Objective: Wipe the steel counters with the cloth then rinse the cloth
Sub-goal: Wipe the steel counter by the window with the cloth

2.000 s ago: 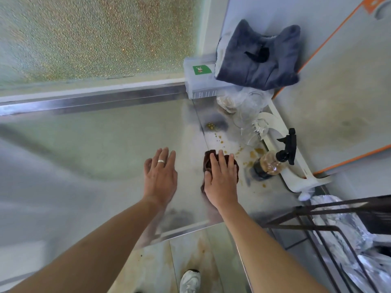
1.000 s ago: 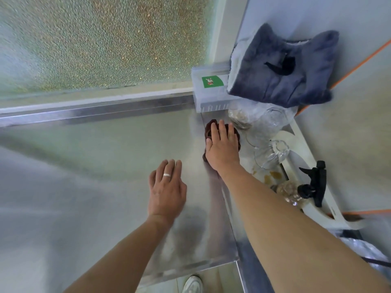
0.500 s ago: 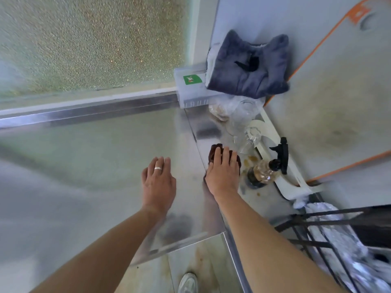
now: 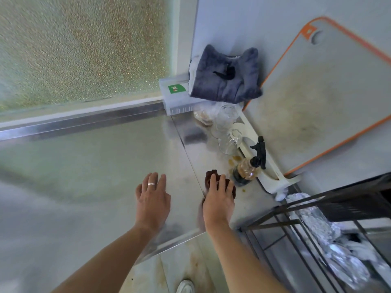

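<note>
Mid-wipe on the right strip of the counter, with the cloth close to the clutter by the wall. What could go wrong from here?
1. The right hand presses the brown cloth close beside the spray bottle; a wider stroke could knock it over.
2. The clear glassware stands just beyond on the same strip and could be bumped on a push toward the wall.
3. Brown spots sit tight between bottle and glassware, so the cloth may miss or smear them.
</note>
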A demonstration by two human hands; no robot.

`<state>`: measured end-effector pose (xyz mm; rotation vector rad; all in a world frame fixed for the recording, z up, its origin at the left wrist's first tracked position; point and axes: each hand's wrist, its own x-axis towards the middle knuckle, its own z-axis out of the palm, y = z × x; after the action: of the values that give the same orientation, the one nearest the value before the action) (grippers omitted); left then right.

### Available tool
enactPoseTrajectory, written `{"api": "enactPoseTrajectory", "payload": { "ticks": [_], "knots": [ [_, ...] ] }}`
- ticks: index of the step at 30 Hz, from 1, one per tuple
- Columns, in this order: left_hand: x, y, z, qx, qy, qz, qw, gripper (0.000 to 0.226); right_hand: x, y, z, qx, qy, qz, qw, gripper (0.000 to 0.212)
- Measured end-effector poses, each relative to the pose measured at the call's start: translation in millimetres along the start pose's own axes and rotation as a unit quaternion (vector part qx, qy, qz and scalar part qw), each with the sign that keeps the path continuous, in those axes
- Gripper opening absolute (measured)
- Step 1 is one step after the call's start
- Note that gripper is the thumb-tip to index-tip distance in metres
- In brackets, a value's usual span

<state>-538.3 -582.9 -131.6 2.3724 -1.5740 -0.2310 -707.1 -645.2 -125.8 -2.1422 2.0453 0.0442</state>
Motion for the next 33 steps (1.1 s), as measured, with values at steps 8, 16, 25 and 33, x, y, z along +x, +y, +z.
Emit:
{"api": "enactPoseTrajectory", "payload": {
  "ticks": [8,16,25,33],
  "knots": [
    [-0.2,-16.5,6.6,0.037,-0.003,0.044,0.998,0.053,38.4,-18.3,-8.0,-0.002,-0.013,0.069,0.997,0.064],
    [2.3,-16.3,9.8,0.035,0.020,0.059,0.997,0.052,32.3,-0.7,-2.0,0.015,0.081,0.011,0.997,0.048],
    [21.6,46.1,6.0,-0.029,0.039,0.071,0.996,0.034,0.2,16.9,9.8,0.085,0.114,0.180,0.973,0.045],
    [47.6,165.7,4.9,-0.175,-0.106,0.180,0.962,0.058,5.9,13.2,-3.6,0.308,0.111,0.306,0.894,0.052]
  ]
}}
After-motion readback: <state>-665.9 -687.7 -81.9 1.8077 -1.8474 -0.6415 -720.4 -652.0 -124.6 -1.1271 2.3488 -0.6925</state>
